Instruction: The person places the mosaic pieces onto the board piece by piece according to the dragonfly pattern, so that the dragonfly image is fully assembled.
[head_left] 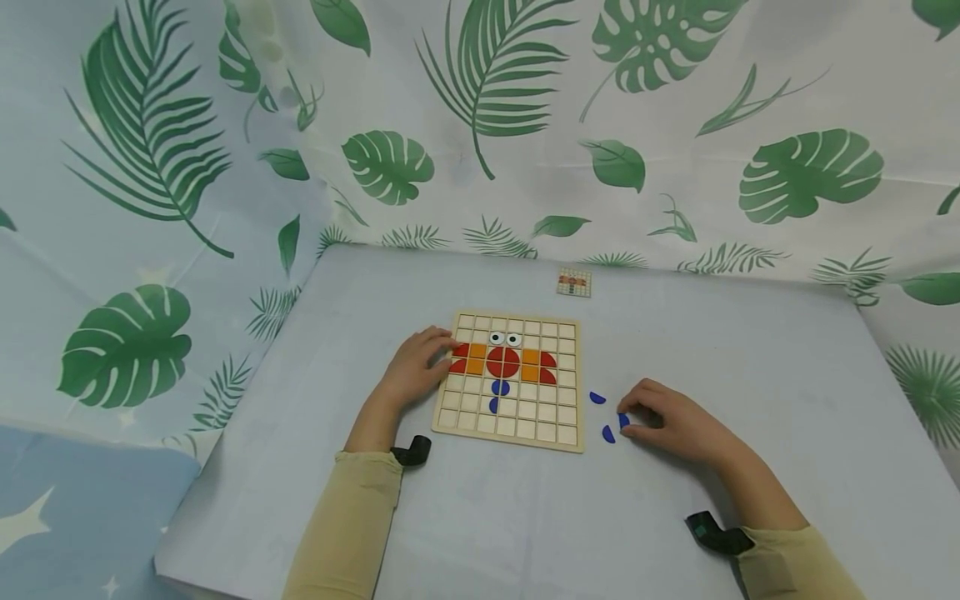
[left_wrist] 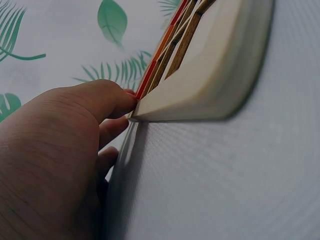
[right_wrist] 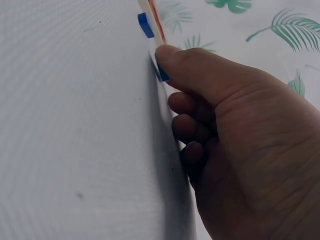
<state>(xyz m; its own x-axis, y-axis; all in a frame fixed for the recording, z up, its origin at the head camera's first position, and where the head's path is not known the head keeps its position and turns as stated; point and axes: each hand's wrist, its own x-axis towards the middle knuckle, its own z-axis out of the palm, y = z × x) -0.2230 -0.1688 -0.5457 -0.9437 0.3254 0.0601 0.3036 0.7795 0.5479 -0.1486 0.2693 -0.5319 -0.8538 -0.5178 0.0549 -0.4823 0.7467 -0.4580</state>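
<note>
A wooden grid board (head_left: 525, 410) lies on the table with coloured pieces set in its squares. They form a red circle (head_left: 502, 362), orange squares (head_left: 530, 365), red quarter pieces at both sides, two eye pieces (head_left: 505, 338) and blue half-round pieces (head_left: 500, 388). My left hand (head_left: 414, 367) holds the board's left edge; the left wrist view has the thumb at the rim by a red piece. Right of the board, my right hand (head_left: 675, 423) pinches a blue half-round piece (right_wrist: 163, 74) between thumb and index finger, close over the table. Two more blue half-round pieces (head_left: 597, 397) lie beside it.
A small pattern card (head_left: 574, 282) with a similar figure lies behind the board. The white table (head_left: 480, 517) meets leaf-printed cloth (head_left: 525, 192) at the back and left. Dark wrist cameras (head_left: 718, 533) sit at both cuffs.
</note>
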